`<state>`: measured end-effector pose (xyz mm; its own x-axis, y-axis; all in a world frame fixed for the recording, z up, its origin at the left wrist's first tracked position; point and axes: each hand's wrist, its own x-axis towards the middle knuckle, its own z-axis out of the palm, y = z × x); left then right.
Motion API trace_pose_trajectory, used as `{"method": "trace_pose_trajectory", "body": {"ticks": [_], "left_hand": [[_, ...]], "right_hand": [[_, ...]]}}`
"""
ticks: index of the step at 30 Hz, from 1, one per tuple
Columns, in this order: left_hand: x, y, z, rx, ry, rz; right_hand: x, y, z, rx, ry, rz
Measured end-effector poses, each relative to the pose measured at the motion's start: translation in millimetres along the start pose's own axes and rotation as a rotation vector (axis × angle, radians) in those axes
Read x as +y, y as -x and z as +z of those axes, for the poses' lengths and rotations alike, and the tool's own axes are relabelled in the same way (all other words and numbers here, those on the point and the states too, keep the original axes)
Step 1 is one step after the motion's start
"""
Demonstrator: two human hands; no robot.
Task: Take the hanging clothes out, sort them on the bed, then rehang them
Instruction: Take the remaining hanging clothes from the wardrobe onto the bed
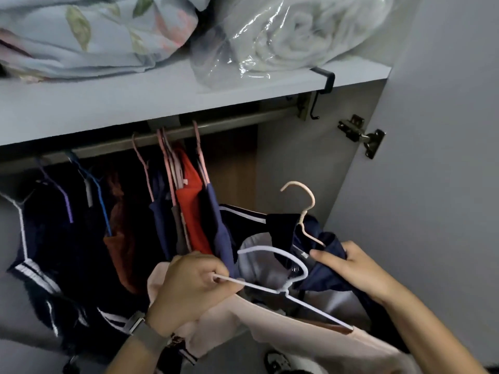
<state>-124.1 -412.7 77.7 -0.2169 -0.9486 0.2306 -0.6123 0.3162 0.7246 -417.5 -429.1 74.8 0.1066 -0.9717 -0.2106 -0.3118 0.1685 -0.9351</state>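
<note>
I stand at an open wardrobe. My left hand (189, 287) grips a white wire hanger (272, 284) that carries a pale pink garment (297, 344). My right hand (348, 268) holds a navy garment (324, 276) on a cream hanger (305, 209), whose hook points up, off the rail. On the grey rail (229, 128) hang several clothes on pink, blue and purple hangers: an orange-red top (191, 211), navy pieces (218, 233), a rust-brown garment (118, 247) and a dark jacket with white stripes (40, 252).
A shelf (135, 103) above the rail holds a floral quilt (89, 36) and a plastic-wrapped blanket (291, 36). The right stretch of the rail is bare. The wardrobe door (432, 157) with its hinge (361, 134) stands open at right.
</note>
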Motion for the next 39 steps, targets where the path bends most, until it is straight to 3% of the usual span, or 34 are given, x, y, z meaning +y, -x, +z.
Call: {"method": "trace_pose_trajectory", "body": {"ticks": [10,12,15,26,33,39], "left_hand": [[61.3,5.4,64.0,-0.298,0.122,0.223],[107.0,22.3,112.7,-0.376,0.116,0.271],[157.5,41.5,159.1,-0.458,0.107,0.295],[245.2,79.4,220.2,-0.737,0.252,0.317],[279.5,107.6,222.8,-0.831,0.277,0.365],[336.1,177.9,256.9,-0.935,0.25,0.482]], "right_hand": [[15.2,138.9,-9.8,0.053,0.046,0.049],[40.1,193.1,-51.3,0.114,0.043,0.055],[64.2,248.7,-91.0,0.209,0.043,0.08],[91.2,383.2,-116.3,0.386,0.087,0.259],[92.9,471.2,-79.2,0.51,0.084,0.277],[118.7,557.4,-62.2,0.764,0.209,0.405]]}}
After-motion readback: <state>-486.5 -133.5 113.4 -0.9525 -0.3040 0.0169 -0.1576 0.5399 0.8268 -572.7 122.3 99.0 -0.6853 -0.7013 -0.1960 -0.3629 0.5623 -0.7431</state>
